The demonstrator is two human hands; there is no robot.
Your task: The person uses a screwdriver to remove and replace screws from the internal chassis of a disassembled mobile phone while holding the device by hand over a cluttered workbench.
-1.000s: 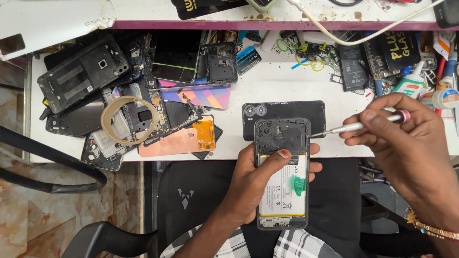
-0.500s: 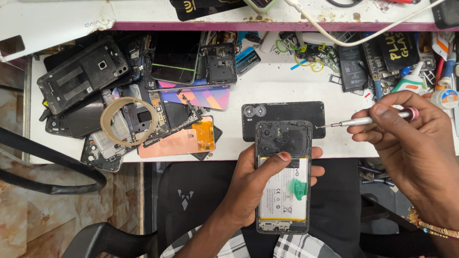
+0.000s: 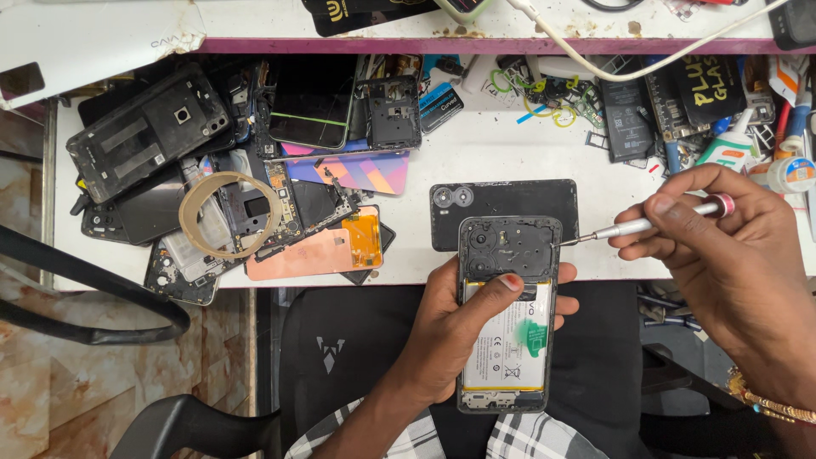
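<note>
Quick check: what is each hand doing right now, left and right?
Left hand: closed around the opened phone.
Right hand: closed on the screwdriver, tip at the phone's edge.

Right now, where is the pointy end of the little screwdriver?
In the head view, the screwdriver in the right hand points left, its tip at the upper right edge of the opened phone held by the left hand.
</note>
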